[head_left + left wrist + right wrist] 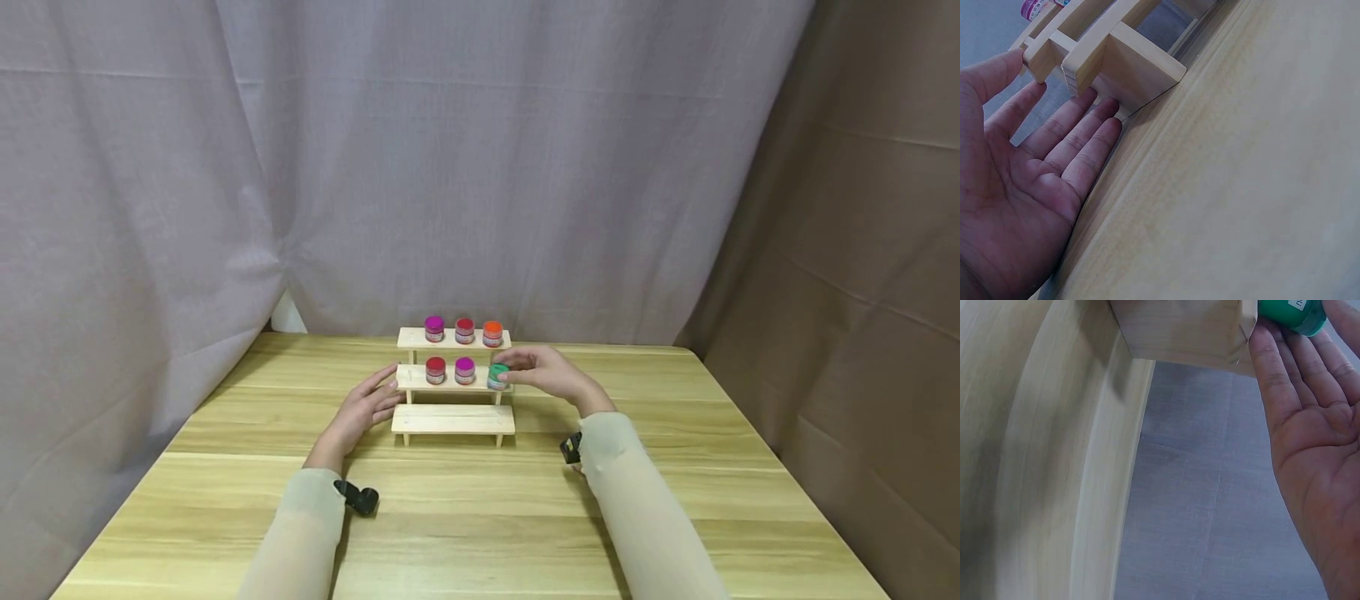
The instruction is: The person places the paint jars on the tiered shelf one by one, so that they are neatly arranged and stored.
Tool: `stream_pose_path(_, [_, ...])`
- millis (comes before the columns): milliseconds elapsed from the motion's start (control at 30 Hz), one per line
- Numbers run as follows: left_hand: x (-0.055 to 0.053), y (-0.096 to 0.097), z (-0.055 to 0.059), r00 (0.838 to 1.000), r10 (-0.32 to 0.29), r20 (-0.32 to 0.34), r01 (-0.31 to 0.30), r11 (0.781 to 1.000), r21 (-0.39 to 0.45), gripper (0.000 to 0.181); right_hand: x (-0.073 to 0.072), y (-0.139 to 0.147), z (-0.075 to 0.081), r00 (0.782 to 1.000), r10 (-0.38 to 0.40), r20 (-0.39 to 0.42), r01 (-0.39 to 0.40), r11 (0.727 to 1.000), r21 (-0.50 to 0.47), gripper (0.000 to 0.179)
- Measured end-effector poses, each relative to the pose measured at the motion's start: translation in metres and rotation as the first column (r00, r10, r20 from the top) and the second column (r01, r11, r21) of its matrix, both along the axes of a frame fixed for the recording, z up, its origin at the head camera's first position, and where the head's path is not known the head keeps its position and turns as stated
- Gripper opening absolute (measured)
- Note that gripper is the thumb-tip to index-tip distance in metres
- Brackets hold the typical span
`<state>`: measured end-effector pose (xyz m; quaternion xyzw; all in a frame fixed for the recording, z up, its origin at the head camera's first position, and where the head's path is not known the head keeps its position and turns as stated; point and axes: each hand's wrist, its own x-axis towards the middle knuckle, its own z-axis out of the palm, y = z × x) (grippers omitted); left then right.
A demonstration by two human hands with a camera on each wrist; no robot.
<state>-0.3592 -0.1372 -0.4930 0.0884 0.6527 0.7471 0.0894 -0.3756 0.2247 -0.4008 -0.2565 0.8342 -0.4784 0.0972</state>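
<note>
A pale wooden stand with three steps (pixel 453 419) sits at the far middle of the table. My right hand (pixel 551 372) holds a small green jar (pixel 497 379) between thumb and fingers at the right end of the middle step. The right wrist view shows the jar (pixel 1291 314) tilted in that frame beside the stand's edge. My left hand (pixel 363 410) rests against the stand's left end with its fingers extended; in the left wrist view the fingertips touch or nearly touch the wood. Left of the green jar stand a magenta jar (pixel 465 372) and a red jar (pixel 436 371).
On the top step are a magenta jar (pixel 434 329), a red jar (pixel 465 331) and an orange jar (pixel 492 334). A grey curtain (pixel 480 167) hangs behind the wood-grain table (pixel 465 517), and another drape (pixel 862 250) hangs at the right.
</note>
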Motion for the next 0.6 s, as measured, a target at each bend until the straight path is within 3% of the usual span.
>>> stream_pose_path(600, [-0.0011,0.0015,-0.0002,1.000,0.000,0.000,0.000,1.000,-0.018,0.061,-0.0052,-0.0099,-0.0031,1.000,-0.019,-0.015,0.019,1.000,-0.007,0.037])
